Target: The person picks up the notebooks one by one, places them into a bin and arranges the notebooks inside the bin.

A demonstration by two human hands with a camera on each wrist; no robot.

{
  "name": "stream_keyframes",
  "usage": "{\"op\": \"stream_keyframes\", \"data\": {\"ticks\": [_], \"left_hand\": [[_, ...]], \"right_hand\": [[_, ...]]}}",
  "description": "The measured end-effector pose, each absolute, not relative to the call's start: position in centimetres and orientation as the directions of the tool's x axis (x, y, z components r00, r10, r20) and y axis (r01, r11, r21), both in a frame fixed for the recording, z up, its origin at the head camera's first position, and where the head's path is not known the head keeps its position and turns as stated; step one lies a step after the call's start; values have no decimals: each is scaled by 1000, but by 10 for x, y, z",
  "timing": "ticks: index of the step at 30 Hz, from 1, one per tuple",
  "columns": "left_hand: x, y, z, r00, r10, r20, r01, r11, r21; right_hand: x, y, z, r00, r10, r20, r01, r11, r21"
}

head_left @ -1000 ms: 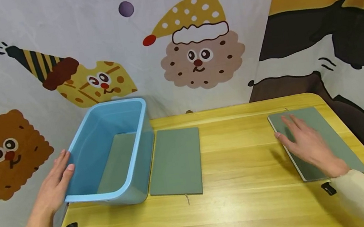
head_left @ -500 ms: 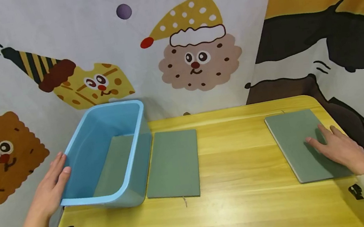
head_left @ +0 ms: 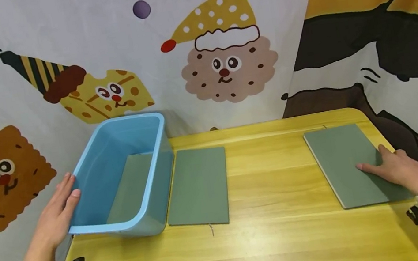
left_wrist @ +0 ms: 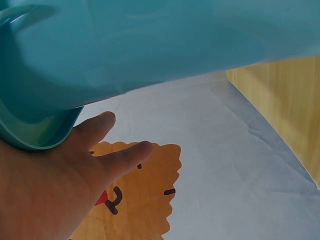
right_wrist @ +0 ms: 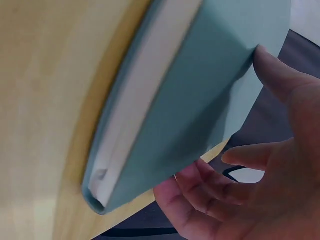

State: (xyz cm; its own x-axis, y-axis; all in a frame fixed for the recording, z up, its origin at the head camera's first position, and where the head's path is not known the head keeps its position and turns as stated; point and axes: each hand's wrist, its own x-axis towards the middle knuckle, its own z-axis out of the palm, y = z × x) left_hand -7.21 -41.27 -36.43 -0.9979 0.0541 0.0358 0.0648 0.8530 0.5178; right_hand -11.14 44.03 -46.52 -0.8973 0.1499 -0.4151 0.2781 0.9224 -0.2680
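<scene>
Well right of the tub (head_left: 160, 195), the book (head_left: 342, 163) seems newly secured, its edge pinched by the right hand (head_left: 403, 170), shifted from mid-cover; the tub is touched by the left hand (head_left: 51, 222), fingers straight.

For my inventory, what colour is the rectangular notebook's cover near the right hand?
The rectangular notebook cover is plain grey-green, best seen in the head view.

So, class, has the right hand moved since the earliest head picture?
Yes: judged against the table, the right hand has moved rightward, from across the rightmost green book to its right edge.
</scene>
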Motion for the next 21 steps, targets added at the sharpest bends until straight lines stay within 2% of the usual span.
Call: {"op": "stream_keyframes", "data": {"ticks": [10, 21], "left_hand": [[-70, -412, -365, -999, 40, 32, 51, 851, 523], [-72, -412, -365, -999, 39, 27, 47, 854, 518]], "right_hand": [[-118, 448, -470, -868, 36, -496, 245, 898, -365], [-117, 446, -468, -854, -24, -520, 211, 897, -389]]}}
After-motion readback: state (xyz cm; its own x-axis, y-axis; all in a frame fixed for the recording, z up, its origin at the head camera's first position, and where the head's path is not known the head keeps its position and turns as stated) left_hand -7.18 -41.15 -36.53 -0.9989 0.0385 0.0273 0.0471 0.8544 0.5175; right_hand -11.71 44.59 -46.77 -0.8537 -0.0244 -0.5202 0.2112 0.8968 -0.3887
